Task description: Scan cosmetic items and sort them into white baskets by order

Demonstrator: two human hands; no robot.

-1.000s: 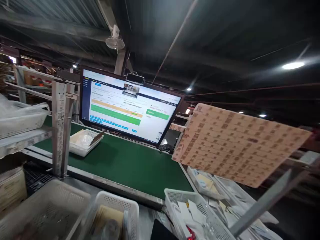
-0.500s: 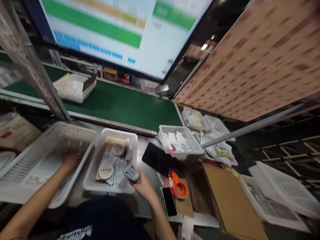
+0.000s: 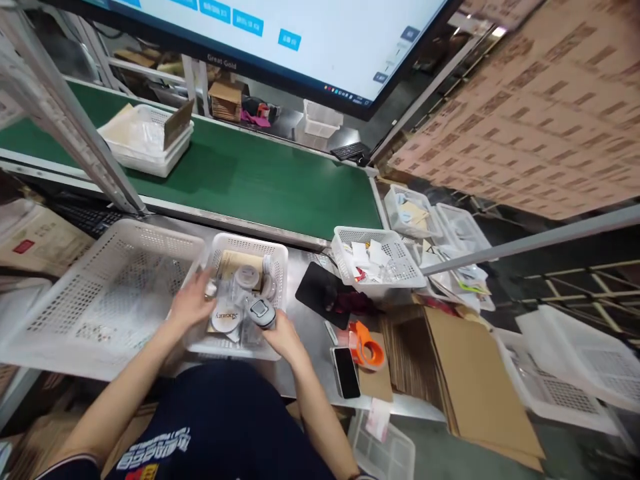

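Note:
My right hand (image 3: 283,335) is closed round a grey handheld scanner (image 3: 261,311), held over the near side of a small white basket (image 3: 280,257). The basket holds round white compacts (image 3: 226,319), clear bags and a brown card. My left hand (image 3: 193,301) reaches into the same basket from the left, its fingers pinched on a small clear-wrapped item that is blurred. To the left stands a bigger white basket (image 3: 60,293) with a few small items on its floor.
A green conveyor belt (image 3: 260,183) runs behind, carrying a white tray (image 3: 150,143). A large monitor (image 3: 280,27) hangs above. To the right sit a basket of small packets (image 3: 395,267), a black pad (image 3: 320,293), an orange tape dispenser (image 3: 367,343), a phone (image 3: 346,372) and flat cardboard (image 3: 465,380).
The view has tilted down from the monitor to the bench. My left hand moved from the big left basket into the small basket; my right hand kept the scanner and shifted slightly.

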